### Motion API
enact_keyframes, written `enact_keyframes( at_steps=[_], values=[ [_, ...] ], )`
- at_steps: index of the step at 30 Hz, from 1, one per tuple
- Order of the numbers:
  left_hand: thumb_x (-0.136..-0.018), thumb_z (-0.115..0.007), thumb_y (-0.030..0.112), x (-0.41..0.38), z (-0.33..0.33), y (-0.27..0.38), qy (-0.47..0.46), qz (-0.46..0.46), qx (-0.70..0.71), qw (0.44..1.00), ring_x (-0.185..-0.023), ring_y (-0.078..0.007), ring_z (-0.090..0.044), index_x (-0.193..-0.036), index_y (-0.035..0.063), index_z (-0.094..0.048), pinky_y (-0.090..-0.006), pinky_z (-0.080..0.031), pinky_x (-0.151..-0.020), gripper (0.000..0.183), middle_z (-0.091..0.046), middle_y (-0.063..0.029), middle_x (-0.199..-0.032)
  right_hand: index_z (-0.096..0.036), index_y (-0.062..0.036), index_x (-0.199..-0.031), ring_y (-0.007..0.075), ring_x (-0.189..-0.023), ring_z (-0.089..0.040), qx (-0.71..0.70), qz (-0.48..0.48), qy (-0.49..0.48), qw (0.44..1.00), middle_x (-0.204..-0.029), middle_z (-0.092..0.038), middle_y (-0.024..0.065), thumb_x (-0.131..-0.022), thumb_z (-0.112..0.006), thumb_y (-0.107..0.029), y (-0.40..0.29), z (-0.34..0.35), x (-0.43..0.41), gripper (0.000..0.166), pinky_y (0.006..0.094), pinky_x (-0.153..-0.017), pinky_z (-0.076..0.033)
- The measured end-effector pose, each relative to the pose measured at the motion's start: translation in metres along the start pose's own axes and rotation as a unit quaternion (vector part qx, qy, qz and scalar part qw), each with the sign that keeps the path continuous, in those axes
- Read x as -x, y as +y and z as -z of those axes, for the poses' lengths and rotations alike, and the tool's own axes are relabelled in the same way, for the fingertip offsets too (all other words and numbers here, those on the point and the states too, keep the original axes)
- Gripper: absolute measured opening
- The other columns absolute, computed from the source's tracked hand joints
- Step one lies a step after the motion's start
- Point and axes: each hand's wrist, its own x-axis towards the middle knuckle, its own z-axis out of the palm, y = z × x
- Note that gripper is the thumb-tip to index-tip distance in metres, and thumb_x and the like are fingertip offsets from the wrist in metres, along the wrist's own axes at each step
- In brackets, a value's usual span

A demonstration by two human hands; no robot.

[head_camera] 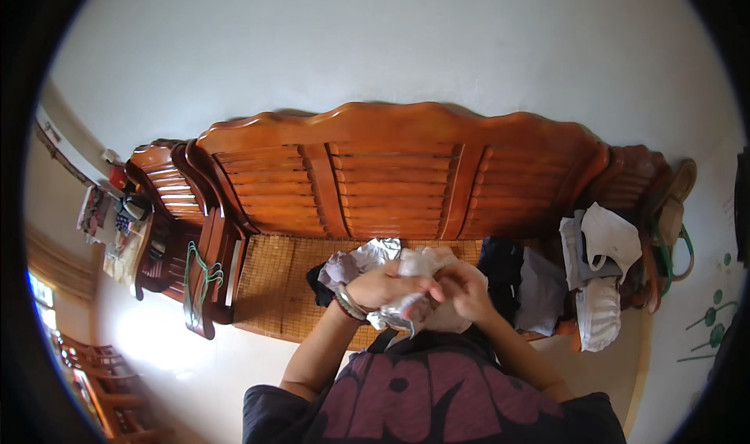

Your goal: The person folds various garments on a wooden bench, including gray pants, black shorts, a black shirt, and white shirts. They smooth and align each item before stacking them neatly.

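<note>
In front of my torso, a pale white cloth item (419, 260) is bunched between my two hands, its shape partly hidden by them. My left hand (375, 288), with bracelets at the wrist, grips it from the left, fingers pointing inward. From the other side my right hand (467, 291) holds the same cloth, fingertips close to the left ones and slightly blurred. Behind my left hand lie a greyish-lilac cloth (340, 271), a shiny silver piece (379, 250) and a black cloth (319, 286), all on the woven mat (275, 280) of a wooden bench.
Dark folded clothing (500, 274) and a light grey folded garment (536, 291) lie at the bench's right end. White and grey clothes (609, 239) hang over the right armrest. Green hangers (202, 274) rest on the left armrest. The carved wooden backrest (398, 174) rises behind.
</note>
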Motion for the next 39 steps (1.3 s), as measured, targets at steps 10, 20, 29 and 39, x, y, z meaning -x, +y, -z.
enact_keyframes(
  at_steps=[10, 20, 29, 39],
  values=[
    [-0.097, -0.047, 0.029, -0.037, -0.116, -0.051, -0.364, 0.001, -0.145, 0.92, -0.057, -0.0129, -0.046, -0.072, 0.0008, -0.054, -0.0294, -0.039, -0.058, 0.038, -0.049, -0.0036, -0.057, -0.053, -0.0015, -0.118, 0.0193, -0.092, -0.059, -0.172, -0.219, -0.255, 0.926, -0.105, -0.059, 0.0109, -0.088, -0.056, -0.013, 0.011, 0.044, 0.065, 0.032, 0.0315, -0.081, -0.047],
    [-0.097, -0.046, 0.034, -0.012, -0.034, 0.017, -0.214, -0.098, -0.104, 0.966, -0.088, -0.019, -0.063, -0.114, -0.0002, -0.06, -0.0314, -0.049, -0.082, 0.041, -0.065, -0.0135, -0.102, -0.049, -0.0013, -0.126, 0.0203, -0.101, -0.057, -0.231, -0.284, -0.148, 0.919, -0.117, -0.056, 0.0126, -0.086, -0.059, -0.014, 0.058, 0.013, -0.028, 0.043, 0.0308, -0.088, -0.045],
    [-0.092, -0.048, 0.046, 0.051, 0.087, 0.039, 0.128, -0.027, -0.172, 0.976, -0.115, -0.0152, -0.047, -0.139, 0.0052, -0.039, -0.0306, -0.037, -0.101, 0.062, -0.051, -0.0062, -0.129, -0.048, -0.0006, -0.129, 0.0199, -0.107, -0.055, -0.066, -0.269, -0.389, 0.878, -0.122, -0.056, 0.0122, -0.083, -0.061, -0.011, 0.03, 0.052, 0.004, 0.049, 0.0302, -0.093, -0.043],
    [-0.088, -0.062, 0.022, 0.05, 0.075, 0.026, 0.068, -0.13, 0.122, 0.982, -0.098, -0.0234, -0.063, -0.141, 0.0013, -0.03, -0.0371, -0.05, -0.09, 0.065, -0.058, -0.0158, -0.119, -0.053, -0.0053, -0.094, 0.0169, -0.086, -0.056, 0.087, 0.022, 0.549, 0.831, -0.091, -0.058, 0.0068, -0.087, -0.06, -0.015, 0.017, 0.232, -0.032, 0.014, 0.0288, -0.082, -0.046]
  ],
)
